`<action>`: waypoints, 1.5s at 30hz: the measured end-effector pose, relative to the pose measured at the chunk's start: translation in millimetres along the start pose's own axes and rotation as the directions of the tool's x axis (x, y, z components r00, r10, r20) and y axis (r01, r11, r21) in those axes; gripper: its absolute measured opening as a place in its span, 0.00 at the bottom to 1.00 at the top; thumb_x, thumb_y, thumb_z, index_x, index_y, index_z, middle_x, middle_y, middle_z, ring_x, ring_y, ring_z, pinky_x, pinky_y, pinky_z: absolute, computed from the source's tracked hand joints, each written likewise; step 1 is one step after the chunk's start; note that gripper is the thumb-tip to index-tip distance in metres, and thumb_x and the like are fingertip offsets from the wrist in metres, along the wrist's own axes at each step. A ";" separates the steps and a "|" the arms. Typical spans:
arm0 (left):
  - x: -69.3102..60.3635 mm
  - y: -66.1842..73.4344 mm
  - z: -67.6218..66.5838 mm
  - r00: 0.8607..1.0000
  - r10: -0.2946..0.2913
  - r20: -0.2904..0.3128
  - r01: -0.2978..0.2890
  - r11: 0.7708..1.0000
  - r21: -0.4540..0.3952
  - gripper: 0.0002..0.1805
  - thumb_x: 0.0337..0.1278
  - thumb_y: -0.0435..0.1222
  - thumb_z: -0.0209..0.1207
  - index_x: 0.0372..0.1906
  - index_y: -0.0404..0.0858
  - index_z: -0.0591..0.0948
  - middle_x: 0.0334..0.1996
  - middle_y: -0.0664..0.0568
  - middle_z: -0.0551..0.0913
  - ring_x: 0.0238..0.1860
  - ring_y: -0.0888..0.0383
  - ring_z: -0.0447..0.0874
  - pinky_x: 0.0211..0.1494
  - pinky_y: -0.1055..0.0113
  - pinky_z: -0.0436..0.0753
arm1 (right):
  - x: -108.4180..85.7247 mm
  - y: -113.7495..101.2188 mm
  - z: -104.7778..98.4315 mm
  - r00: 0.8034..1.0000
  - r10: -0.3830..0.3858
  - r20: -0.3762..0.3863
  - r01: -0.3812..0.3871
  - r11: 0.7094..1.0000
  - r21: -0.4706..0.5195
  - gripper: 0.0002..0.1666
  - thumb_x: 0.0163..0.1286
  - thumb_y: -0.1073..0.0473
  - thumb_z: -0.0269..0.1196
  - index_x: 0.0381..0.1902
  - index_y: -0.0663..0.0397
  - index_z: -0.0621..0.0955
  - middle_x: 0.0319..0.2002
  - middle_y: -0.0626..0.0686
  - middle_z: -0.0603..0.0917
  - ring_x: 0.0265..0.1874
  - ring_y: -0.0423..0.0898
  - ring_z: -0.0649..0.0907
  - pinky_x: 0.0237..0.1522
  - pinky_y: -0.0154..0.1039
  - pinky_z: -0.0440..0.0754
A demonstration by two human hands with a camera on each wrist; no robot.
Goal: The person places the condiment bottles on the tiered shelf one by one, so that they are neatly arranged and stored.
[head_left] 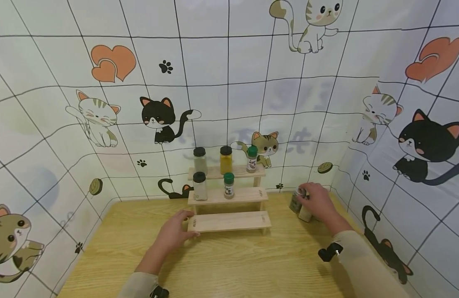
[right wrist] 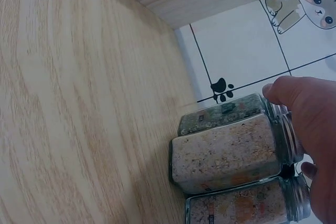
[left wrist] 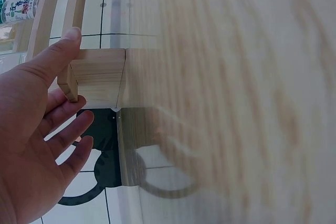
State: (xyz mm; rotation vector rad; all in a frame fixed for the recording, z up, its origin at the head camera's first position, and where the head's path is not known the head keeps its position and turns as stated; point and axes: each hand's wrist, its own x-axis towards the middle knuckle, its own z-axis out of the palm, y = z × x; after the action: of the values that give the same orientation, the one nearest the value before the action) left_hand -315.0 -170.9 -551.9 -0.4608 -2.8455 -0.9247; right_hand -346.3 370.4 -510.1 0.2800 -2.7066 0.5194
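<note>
A person's left hand (head_left: 171, 234) lightly gripped the end of a three-tier wooden rack (head_left: 229, 222), its thumb and fingers bent about the bottom shelf, as the right hand (head_left: 319, 200) reached over three metal-lidded jars on the counter (head_left: 229, 267). The right thumb touched the jar of green herbs (right wrist: 218, 118) near its lid; a jar of pale flakes (right wrist: 226, 153) and a similar jar (right wrist: 236, 206) stood beside it, beneath that hand. Whether the right hand's partly hidden fingers had closed on any lid could not be told. Beyond the left hand and to its right, five bottles (head_left: 228, 188) occupied the upper shelves. The tight grouping posed the likeliest risk: a fingertip between lids could tip a neighbouring jar, while a left-hand tug might jolt the rack and topple bottles.
</note>
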 end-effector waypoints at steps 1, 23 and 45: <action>0.0 -0.3 0.2 1.000 0.002 -0.001 -0.002 1.000 0.000 0.38 0.52 0.45 0.86 0.67 0.40 0.84 0.70 0.43 0.83 0.72 0.37 0.80 0.71 0.36 0.80 | 0.6 0.6 1.4 1.000 0.004 0.002 -0.004 1.000 -0.015 0.21 0.74 0.57 0.76 0.58 0.64 0.86 0.51 0.63 0.88 0.51 0.66 0.83 0.51 0.68 0.79; 1.3 -1.8 1.2 1.000 -0.001 -0.004 0.001 1.000 -0.011 0.38 0.51 0.46 0.86 0.67 0.41 0.84 0.66 0.47 0.85 0.69 0.39 0.82 0.70 0.37 0.81 | -0.6 -20.6 -0.5 0.998 -0.057 0.005 0.053 0.963 0.264 0.22 0.76 0.66 0.74 0.64 0.60 0.83 0.59 0.62 0.85 0.58 0.64 0.85 0.56 0.67 0.84; 1.1 -3.9 2.1 0.999 0.033 -0.020 -0.033 0.999 -0.013 0.38 0.51 0.45 0.86 0.66 0.39 0.84 0.65 0.47 0.85 0.69 0.40 0.83 0.71 0.38 0.81 | 31.0 -80.7 -39.8 0.984 -0.178 0.001 0.154 0.850 0.504 0.21 0.80 0.65 0.70 0.67 0.55 0.85 0.66 0.57 0.84 0.63 0.59 0.84 0.66 0.66 0.82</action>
State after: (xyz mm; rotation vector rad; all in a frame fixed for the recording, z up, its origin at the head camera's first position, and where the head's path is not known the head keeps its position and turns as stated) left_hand -317.3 -172.4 -555.5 -0.4960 -2.8073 -0.9375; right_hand -341.0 308.5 -438.1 0.6652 -2.5103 1.1772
